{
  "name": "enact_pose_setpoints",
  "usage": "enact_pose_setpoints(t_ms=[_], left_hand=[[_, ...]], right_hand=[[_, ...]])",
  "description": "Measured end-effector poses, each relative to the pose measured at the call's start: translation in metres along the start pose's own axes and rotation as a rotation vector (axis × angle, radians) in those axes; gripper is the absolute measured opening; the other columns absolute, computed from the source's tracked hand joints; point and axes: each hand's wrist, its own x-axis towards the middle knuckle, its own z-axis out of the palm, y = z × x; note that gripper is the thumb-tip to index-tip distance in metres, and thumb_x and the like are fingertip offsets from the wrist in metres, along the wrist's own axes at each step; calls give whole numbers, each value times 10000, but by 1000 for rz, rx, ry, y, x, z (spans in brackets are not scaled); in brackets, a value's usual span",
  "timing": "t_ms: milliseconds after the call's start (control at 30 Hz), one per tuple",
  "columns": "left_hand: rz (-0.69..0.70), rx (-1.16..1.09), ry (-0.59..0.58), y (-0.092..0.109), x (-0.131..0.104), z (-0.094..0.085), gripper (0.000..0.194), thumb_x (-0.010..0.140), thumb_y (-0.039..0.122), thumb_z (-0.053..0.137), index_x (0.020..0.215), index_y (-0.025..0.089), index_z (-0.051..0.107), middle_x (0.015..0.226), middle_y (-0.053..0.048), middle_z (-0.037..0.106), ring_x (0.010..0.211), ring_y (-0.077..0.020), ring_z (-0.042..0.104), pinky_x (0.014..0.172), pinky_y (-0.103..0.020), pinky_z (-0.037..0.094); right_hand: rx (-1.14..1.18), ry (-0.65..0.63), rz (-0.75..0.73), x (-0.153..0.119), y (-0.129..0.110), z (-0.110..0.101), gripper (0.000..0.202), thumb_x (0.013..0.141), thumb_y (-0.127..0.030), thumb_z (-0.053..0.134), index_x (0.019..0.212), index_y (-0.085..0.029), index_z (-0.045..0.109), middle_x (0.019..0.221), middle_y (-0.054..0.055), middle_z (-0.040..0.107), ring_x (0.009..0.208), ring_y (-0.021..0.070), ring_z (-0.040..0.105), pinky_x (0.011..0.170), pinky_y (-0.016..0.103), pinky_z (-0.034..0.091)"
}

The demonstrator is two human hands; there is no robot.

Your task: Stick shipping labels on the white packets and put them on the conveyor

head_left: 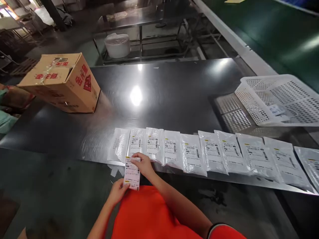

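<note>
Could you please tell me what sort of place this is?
Probably a parcel-packing area: a strip of printed labels, a row of white packages, most bearing labels, and a large cardboard box suggest it.

Label strip (pixel 132 174): paper, smooth, mostly matt. Packets (pixel 170 149): thin plastic film, glossy, creased. Tabletop (pixel 174 99): looks like sheet metal, smooth, glossy, sharp reflections. Basket (pixel 251 103): perforated plastic, slight sheen. Carton (pixel 86 93): matt cardboard; its tape (pixel 49 70): shiny clear plastic. Belt (pixel 271 36): smooth, satin. Garment (pixel 149 215): matt cloth.
</note>
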Motion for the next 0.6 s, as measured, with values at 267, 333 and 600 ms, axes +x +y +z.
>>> enact_pose_setpoints(t_ms=[267, 333, 600], left_hand=[[65, -380, 89, 39, 47, -47, 372, 658, 460, 770, 840, 146, 693, 815, -51, 732, 809, -216, 661, 784, -319, 514], [39, -385, 91, 36, 56, -59, 366, 672, 499, 746, 748, 146, 680, 710, -24, 707, 703, -183, 637, 722, -294, 504], [-138, -444, 123, -31, 48, -89, 542, 649, 619, 699, 888, 132, 710, 804, -100, 758, 754, -245, 684, 733, -356, 540]], right_hand=[[-314, 39, -184, -19, -4, 47, 204, 893, -305, 518, 906, -225, 705, 826, 27, 711, 777, 172, 651, 741, 273, 476], [-352, 139, -194, -9, 2, 66, 185, 885, -301, 537, 856, -215, 698, 845, 39, 694, 808, 174, 642, 760, 276, 476], [-500, 401, -8, 119, 34, 97, 149, 828, -275, 575, 744, -201, 673, 892, 49, 640, 878, 200, 594, 804, 335, 474]])
